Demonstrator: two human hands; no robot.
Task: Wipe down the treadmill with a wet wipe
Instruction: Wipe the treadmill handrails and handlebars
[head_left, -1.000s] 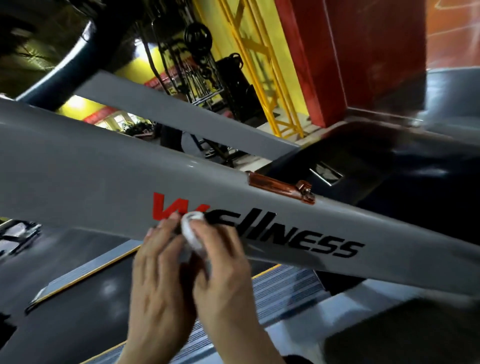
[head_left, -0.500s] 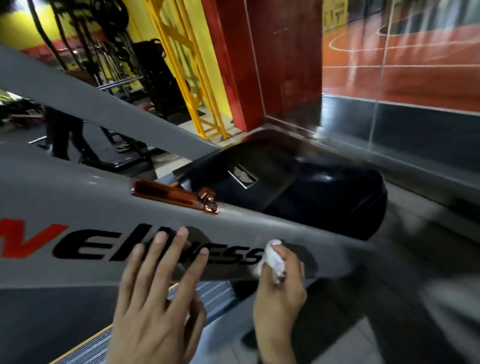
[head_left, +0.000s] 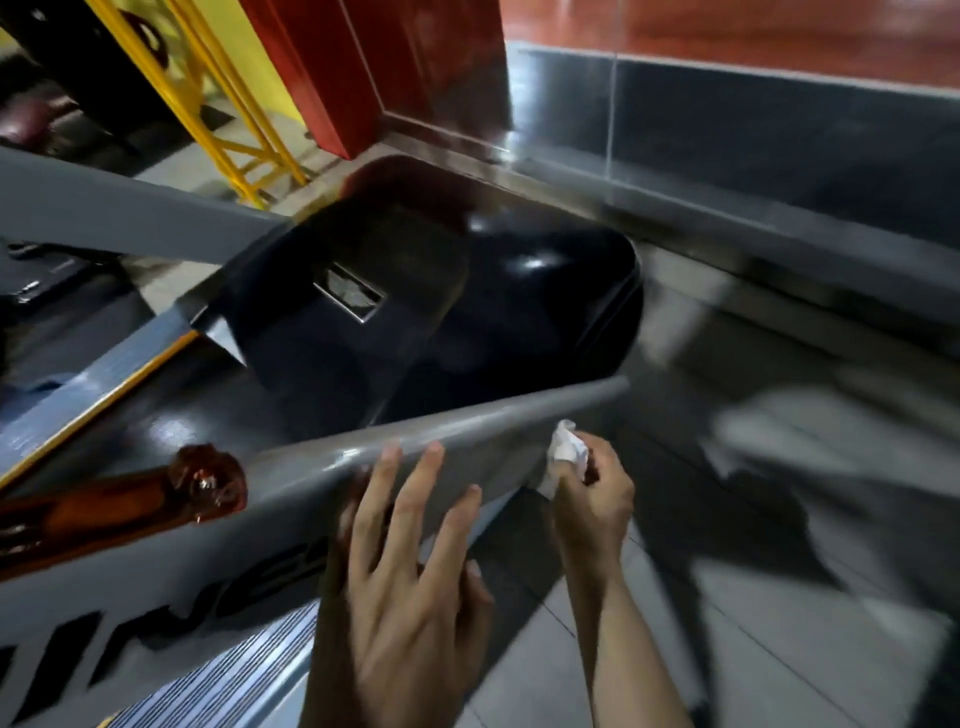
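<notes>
Pinching the balled wet wipe (head_left: 567, 448) in my right hand (head_left: 592, 493), I press it against the grey treadmill rail (head_left: 467, 431) near its low end; my left hand (head_left: 400, 561), fingers spread, braces the rail beside it. Firm, overlapping strokes should serve best.

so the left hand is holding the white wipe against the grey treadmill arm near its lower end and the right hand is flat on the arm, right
Not quite: the hands are swapped. In the head view the right hand pinches the white wipe against the grey treadmill arm near its lower end, while the left hand lies flat on the arm.

The lettering (head_left: 171, 618) on the grey treadmill beam (head_left: 291, 499) was smeared and ran off the left edge; the right hand (head_left: 592, 499) hid most of the wipe (head_left: 567, 446).
</notes>
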